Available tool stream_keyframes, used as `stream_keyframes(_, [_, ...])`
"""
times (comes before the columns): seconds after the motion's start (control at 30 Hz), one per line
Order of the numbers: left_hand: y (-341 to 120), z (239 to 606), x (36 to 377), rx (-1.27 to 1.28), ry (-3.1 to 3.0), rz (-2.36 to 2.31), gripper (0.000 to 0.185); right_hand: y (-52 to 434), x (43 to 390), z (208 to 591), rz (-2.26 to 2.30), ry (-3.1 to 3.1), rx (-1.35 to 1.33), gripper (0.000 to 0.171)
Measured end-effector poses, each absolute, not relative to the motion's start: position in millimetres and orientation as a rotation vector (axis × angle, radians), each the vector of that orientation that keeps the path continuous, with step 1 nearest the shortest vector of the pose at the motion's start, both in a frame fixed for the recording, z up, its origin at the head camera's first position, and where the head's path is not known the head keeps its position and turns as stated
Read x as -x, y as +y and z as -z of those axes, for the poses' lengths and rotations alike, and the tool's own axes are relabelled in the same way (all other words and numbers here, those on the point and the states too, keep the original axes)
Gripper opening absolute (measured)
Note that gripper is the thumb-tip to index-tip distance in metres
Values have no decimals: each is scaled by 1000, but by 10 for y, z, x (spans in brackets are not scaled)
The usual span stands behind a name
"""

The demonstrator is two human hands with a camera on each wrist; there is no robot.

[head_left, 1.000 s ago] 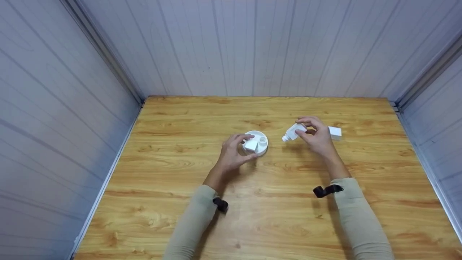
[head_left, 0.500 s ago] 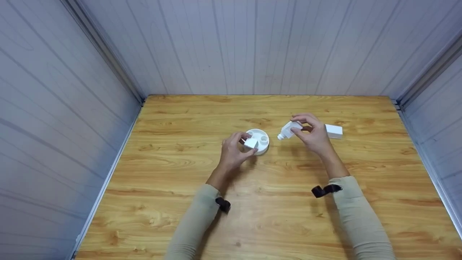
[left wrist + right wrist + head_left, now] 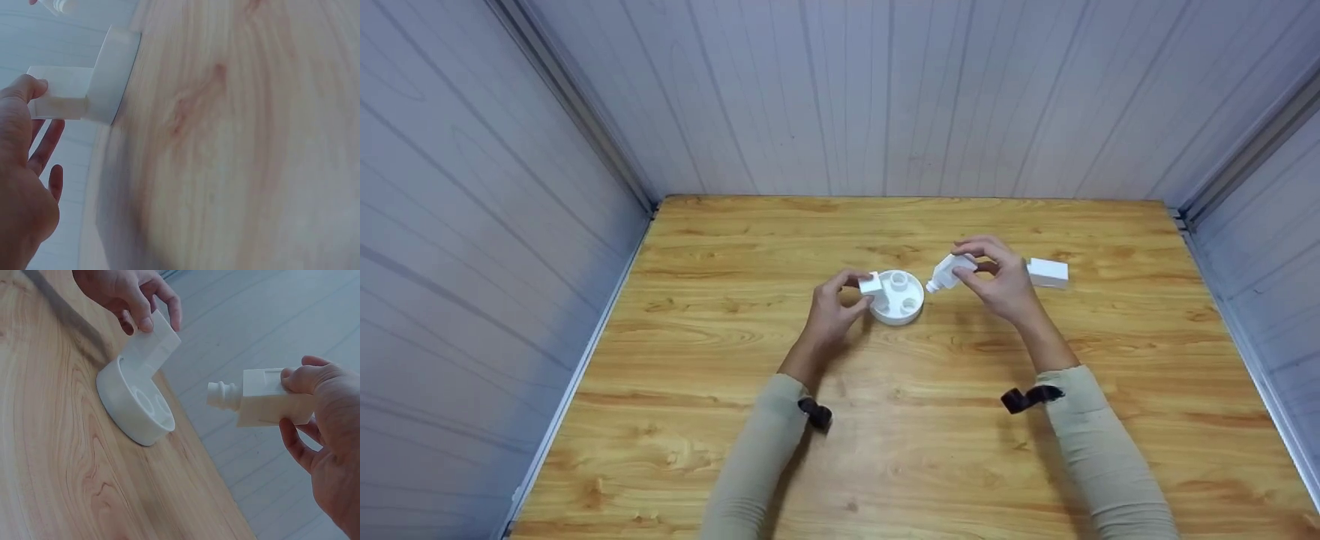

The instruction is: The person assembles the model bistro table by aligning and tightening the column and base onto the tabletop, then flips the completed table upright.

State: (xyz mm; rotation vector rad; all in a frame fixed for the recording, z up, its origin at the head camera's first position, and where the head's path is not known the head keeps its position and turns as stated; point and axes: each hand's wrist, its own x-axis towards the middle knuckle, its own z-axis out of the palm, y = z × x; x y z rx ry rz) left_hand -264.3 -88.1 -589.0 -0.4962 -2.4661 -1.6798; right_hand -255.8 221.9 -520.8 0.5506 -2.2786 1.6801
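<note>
A round white base (image 3: 898, 298) is seen on the wooden table (image 3: 930, 420), with round sockets in its top face. A white block (image 3: 873, 285) standing at the near-left edge of the base is pinched between thumb and fingers of the left hand (image 3: 832, 311). Just right of the base, a white pegged piece (image 3: 947, 272) is held off the table in the curled fingers of the right hand (image 3: 997, 285).

The long axis of the pegged piece is laid nearly level, its narrow ribbed peg (image 3: 222, 395) pointed toward the base and its blocky body toward the palm. The peg tip is kept apart from the base, above and beside its right rim; of the two hands, the right is the nearer to the open sockets. A small white box (image 3: 1048, 272) is left on the table further right of the base, beyond the right hand.
</note>
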Motion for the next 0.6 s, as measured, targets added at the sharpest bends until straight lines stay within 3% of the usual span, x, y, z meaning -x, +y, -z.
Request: stream_keyframes(0.6, [-869, 5910, 2644, 441, -2455, 1729, 30, 1922, 2577, 5226, -1644, -2272, -767, 23])
